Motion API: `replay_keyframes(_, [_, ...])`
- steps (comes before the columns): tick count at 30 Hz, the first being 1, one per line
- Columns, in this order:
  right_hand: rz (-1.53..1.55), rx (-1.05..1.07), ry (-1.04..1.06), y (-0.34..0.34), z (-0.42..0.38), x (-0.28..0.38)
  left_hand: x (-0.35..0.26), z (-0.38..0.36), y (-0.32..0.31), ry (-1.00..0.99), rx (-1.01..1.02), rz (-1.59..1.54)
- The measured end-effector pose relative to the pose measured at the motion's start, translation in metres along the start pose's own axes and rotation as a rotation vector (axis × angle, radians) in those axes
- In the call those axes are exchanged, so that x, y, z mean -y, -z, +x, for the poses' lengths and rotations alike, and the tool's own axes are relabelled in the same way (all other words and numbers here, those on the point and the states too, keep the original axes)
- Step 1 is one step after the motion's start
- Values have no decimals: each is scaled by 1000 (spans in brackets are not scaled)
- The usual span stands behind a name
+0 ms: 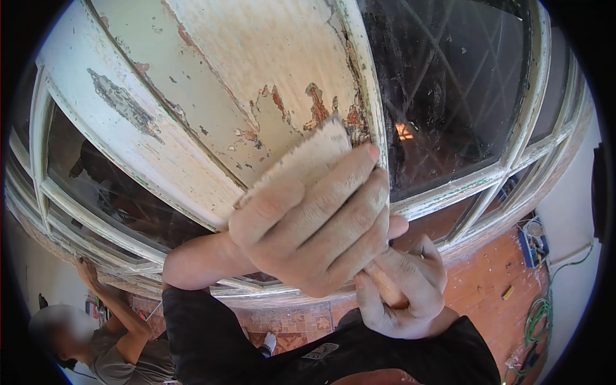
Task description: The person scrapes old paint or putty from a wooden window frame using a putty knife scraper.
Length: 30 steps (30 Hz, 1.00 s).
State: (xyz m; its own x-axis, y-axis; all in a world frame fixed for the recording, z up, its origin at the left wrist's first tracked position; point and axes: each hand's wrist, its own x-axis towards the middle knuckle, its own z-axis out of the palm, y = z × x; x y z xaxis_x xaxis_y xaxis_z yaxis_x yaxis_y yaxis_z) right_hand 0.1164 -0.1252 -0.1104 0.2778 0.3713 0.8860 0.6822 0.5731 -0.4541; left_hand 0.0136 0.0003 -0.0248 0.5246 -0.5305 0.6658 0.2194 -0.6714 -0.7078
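Observation:
My left hand lies across a broad-bladed scraper, its dusty fingers closed over the blade and the base of the wooden handle. Lower down, my right hand grips the end of that handle. The blade's front edge reaches a painted wooden panel with cream and pale green paint, where bare and reddish patches show. Whether the edge touches the wood is hard to tell. My fingertips are close to the upright frame beside the dark glass pane.
Another person at lower left has a raised hand at the window frame. White glazing bars flank the panel. On the tiled floor at right are a blue box, a green hose or cable and a small yellow object.

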Motion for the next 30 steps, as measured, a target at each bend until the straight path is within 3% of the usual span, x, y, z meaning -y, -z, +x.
replay_keyframes(15, [-90,91,-93,-4,-12,24,4,-10,12,-12,45,-48])
replay_keyframes(30, [-12,-64,36,-5,-13,11,0,-7,3,-32,1,-76])
